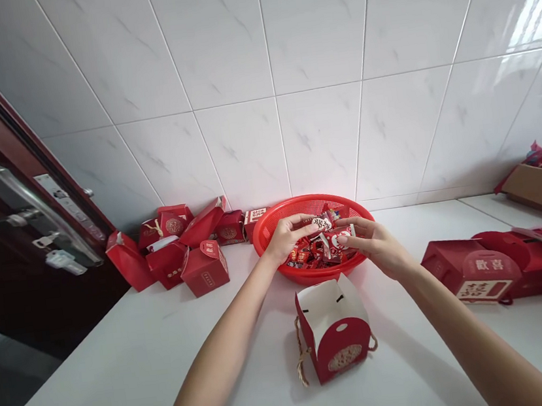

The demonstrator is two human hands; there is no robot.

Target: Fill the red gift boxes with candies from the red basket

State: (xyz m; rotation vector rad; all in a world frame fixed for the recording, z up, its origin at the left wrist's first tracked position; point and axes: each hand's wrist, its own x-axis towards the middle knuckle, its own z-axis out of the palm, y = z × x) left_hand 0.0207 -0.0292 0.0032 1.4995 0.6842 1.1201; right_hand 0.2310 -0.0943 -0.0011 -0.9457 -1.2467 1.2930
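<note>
My left hand (291, 235) reaches over a red plastic basket (264, 225), with thumb and fingers closed on a wrapped candy (322, 224) that has pale lettering. My right hand (380, 245) pinches a red-and-white wrapped candy (333, 243) above the same basket. Loose candies (302, 255) in red, dark and colourful wrappers lie beneath both hands, partly hidden by them. In front of the basket stands a dark red gift box (313, 349) with its top open, a white inside and twisted rope (300, 357) at its sides. Neither hand touches the box.
Several red gift boxes (204, 268) are heaped at the left by the tiled wall. More red boxes (476, 266) lie at the right, with a brown cardboard box (536, 192) behind them. A dark door (6, 262) with a metal handle stands at the far left.
</note>
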